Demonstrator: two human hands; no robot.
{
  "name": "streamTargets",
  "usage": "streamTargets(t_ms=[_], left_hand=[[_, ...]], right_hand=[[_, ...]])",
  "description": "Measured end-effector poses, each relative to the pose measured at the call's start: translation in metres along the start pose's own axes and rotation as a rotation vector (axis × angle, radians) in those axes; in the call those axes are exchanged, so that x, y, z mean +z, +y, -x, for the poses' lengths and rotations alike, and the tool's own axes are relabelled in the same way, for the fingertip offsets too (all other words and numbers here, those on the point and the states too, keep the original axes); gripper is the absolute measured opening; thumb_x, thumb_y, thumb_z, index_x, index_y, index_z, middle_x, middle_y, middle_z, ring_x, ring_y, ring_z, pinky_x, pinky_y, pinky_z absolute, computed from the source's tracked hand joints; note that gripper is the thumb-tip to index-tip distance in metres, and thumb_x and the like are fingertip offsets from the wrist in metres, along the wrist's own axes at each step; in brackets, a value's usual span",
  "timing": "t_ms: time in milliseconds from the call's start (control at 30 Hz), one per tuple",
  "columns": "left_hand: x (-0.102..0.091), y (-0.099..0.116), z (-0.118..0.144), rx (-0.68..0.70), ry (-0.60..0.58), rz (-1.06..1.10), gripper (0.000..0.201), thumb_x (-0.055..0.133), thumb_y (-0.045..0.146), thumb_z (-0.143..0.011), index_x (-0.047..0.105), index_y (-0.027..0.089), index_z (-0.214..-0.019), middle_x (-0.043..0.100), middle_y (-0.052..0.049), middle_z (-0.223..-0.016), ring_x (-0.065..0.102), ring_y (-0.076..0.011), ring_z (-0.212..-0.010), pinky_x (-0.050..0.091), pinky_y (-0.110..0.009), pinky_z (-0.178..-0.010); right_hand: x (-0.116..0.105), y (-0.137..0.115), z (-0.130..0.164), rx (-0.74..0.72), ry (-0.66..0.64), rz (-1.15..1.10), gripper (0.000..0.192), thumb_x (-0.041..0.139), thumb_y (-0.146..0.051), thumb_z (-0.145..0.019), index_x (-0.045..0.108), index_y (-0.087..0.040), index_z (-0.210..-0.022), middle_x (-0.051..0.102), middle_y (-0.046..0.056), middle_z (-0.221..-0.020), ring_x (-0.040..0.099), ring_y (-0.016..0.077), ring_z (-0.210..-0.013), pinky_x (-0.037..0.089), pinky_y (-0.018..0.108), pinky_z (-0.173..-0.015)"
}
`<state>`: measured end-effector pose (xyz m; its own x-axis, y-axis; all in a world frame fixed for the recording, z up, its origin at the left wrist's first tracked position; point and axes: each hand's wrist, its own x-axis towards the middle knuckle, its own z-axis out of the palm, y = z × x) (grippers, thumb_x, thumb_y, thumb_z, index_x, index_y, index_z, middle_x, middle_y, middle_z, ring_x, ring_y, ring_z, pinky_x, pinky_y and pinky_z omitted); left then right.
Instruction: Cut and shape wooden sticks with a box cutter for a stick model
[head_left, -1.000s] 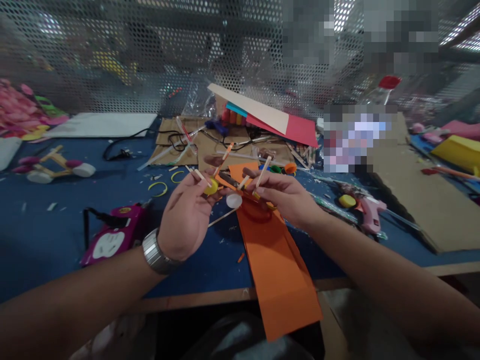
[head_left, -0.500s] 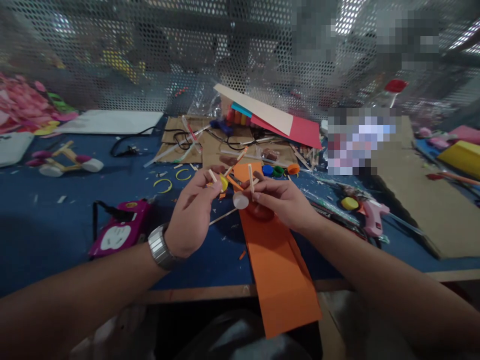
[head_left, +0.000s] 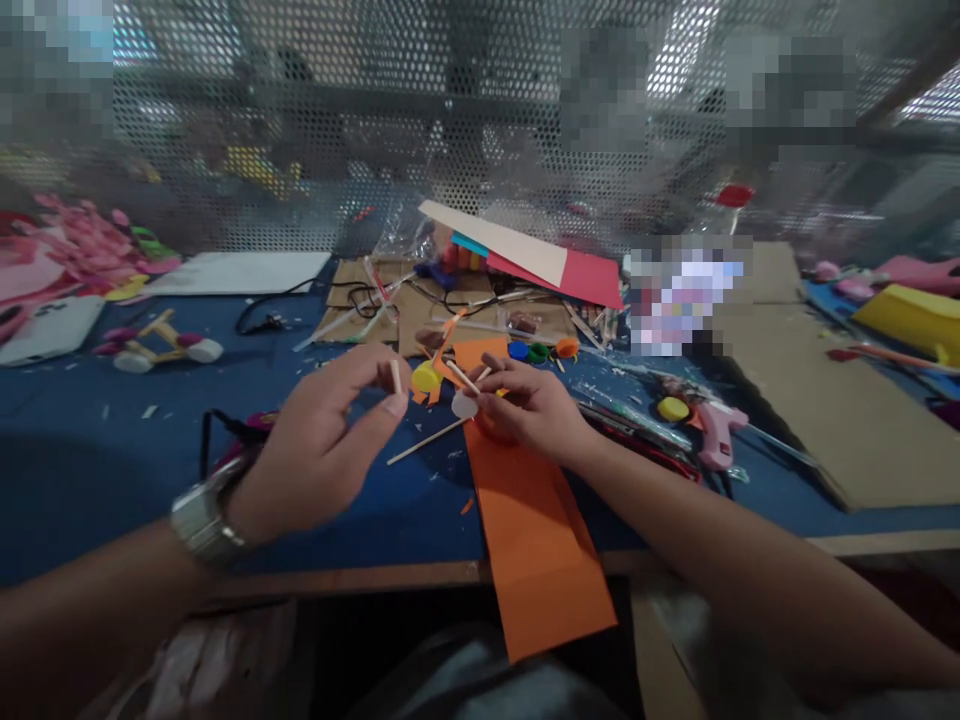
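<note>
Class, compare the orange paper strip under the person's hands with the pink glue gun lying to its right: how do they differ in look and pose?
The orange paper strip is flat and thin, while the pink glue gun is a bulky moulded tool. The strip hangs over the front edge of the blue table; the glue gun lies wholly on it. The right hand is over the strip's far end; no hand touches the glue gun. Both rest on the same table.

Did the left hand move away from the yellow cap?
Yes. The left hand pulled back toward the person, off the yellow cap, which it gripped earlier; measured against the orange paper strip, it went left.
</note>
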<state>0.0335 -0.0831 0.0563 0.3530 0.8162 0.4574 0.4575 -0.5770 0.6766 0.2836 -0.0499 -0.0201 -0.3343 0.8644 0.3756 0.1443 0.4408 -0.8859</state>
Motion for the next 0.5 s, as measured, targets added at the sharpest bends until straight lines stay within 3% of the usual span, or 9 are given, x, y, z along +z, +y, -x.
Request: streamTargets(t_ms=[67, 167, 300, 500], left_hand=[[-0.015, -0.012, 0.0, 0.119, -0.118, -0.411, 0.017, 0.059, 0.035, -0.092, 0.059, 0.024, -0.078, 0.064, -0.004, -0.076, 0.055, -0.024, -0.073, 0.039, -0.042, -0.074], [-0.025, -0.03, 0.001, 0.004, -0.376, -0.845, 0.018, 0.053, 0.034, -0.092, 0.062, 0.024, -0.08, 0.07, -0.006, -0.08, 0.064, -0.0304, -0.082, 0.039, -0.045, -0.079], [-0.016, -0.045, 0.008, -0.08, -0.554, -1.019, 0.02, 0.05, 0.032, -0.096, 0.067, 0.023, -0.089, 0.076, -0.01, -0.092, 0.071, -0.035, -0.095, 0.042, -0.046, -0.081], [-0.002, -0.048, 0.008, -0.107, -0.56, -1.07, 0.023, 0.045, 0.029, -0.1, 0.064, 0.023, -0.089, 0.077, -0.011, -0.09, 0.072, -0.0318, -0.086, 0.041, -0.042, -0.073]], right_hand=[[0.001, 0.001, 0.0, -0.006, 0.002, 0.034, 0.017, 0.069, -0.028, -0.098, 0.085, -0.025, -0.095, 0.081, 0.01, -0.121, 0.069, 0.0291, -0.136, 0.05, 0.048, -0.121], [0.002, 0.002, -0.001, -0.013, 0.007, 0.067, 0.018, 0.068, -0.026, -0.097, 0.086, -0.024, -0.1, 0.082, 0.01, -0.122, 0.068, 0.0286, -0.138, 0.052, 0.046, -0.117], [0.003, 0.002, -0.001, -0.014, -0.002, 0.097, 0.02, 0.066, -0.02, -0.096, 0.085, -0.022, -0.1, 0.081, 0.011, -0.121, 0.072, 0.0273, -0.128, 0.055, 0.044, -0.111], [0.006, -0.001, 0.001, -0.017, -0.05, 0.15, 0.018, 0.066, -0.021, -0.097, 0.084, -0.022, -0.098, 0.08, 0.011, -0.116, 0.075, 0.0266, -0.113, 0.057, 0.043, -0.1]])
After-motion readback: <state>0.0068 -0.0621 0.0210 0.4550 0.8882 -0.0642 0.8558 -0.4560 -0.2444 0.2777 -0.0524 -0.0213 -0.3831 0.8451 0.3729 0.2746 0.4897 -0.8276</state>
